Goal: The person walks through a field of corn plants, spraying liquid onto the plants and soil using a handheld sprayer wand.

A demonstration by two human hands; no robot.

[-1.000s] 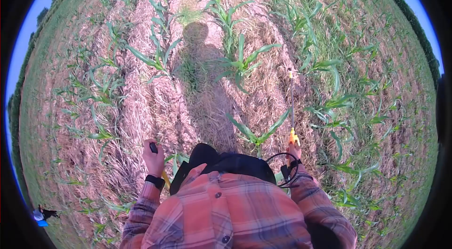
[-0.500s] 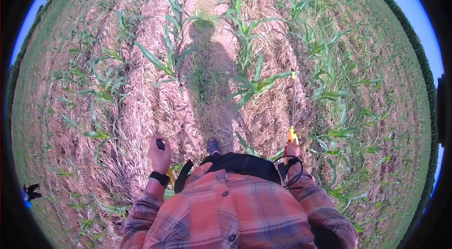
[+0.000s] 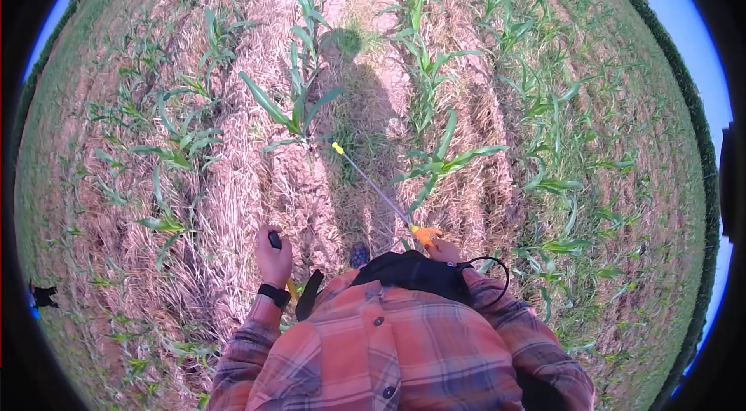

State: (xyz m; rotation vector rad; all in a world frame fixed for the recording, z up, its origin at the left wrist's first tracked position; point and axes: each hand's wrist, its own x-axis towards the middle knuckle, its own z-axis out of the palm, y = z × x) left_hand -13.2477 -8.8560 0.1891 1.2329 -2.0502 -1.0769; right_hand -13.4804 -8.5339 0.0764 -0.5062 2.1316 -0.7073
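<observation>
My left hand [image 3: 274,259] is wrapped round the black grip [image 3: 275,240] of a lever, whose yellow shaft runs down beside my waist. In my right hand [image 3: 444,251] is the orange handle [image 3: 426,235] of a spray wand. Its thin metal tube [image 3: 378,192] slants up and left across the furrow. The yellow nozzle [image 3: 337,148] points toward the foot of a young maize plant [image 3: 298,120], a little apart from it. A black hose [image 3: 497,262] loops beside my right wrist.
Rows of young maize run away ahead, with straw and grass between them. Another leafy plant [image 3: 440,166] stands right of the wand. My shoe [image 3: 359,256] shows below. A dark figure or object [image 3: 44,296] is at the far left edge.
The wand has swung from pointing straight ahead on the right to slanting left across the furrow. My right hand has moved left and inward; my left hand has shifted slightly right.
</observation>
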